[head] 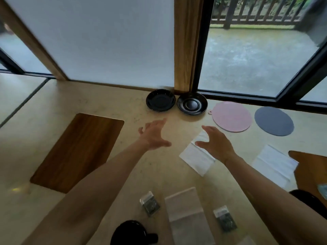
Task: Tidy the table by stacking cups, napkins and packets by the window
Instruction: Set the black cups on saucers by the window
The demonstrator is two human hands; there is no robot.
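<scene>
Both empty hands, left hand and right hand, hover spread above the table near two black saucers.

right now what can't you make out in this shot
1. Black cup, head view: cut off by the bottom edge.
2. Two small packets: contents blurred.
3. Napkin: partly hidden by the right hand.
4. Dark object at right: arm and edge hide it.

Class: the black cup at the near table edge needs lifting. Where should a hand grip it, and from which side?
Grip the black cup by its handle, probably with the left hand. The handle juts out to the cup's right, so come in from that side. Only part of the cup shows.
</scene>
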